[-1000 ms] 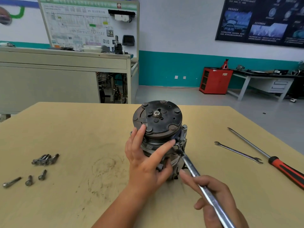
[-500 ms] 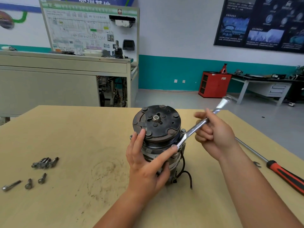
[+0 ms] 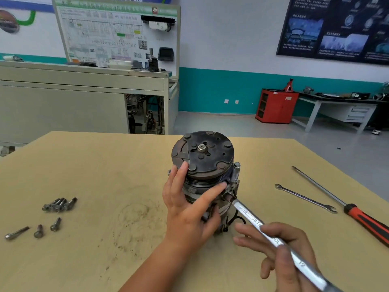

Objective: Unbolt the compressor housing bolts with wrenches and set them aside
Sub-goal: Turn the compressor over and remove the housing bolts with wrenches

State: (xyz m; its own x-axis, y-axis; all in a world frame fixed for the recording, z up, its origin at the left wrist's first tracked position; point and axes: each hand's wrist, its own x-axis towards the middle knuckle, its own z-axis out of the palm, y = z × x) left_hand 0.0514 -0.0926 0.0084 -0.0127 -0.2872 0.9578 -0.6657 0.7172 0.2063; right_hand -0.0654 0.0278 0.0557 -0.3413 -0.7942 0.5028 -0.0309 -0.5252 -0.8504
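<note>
A compressor [image 3: 207, 163] stands upright in the middle of the wooden table [image 3: 101, 165], its dark clutch plate facing up. My left hand [image 3: 189, 205] wraps the near left side of its body, thumb stretched toward the bolt on the right flank. A long chrome wrench [image 3: 271, 237] has its head set on that bolt [image 3: 226, 193] and runs toward me at the lower right. My right hand [image 3: 280, 253] holds the wrench shaft with curled fingers. Another bolt head [image 3: 236, 165] sticks up on the compressor's right ear. Several removed bolts [image 3: 60, 204] lie at the left.
A slim open-end wrench [image 3: 305, 198] and a red-handled screwdriver [image 3: 357, 216] lie on the table at the right. Three loose bolts [image 3: 37, 229] sit near the left front edge. A black wire [image 3: 235, 221] trails from the compressor's base.
My right hand swung the wrench from the far right side back down toward me, its head staying at the right-flank bolt. My left hand kept its hold on the compressor.
</note>
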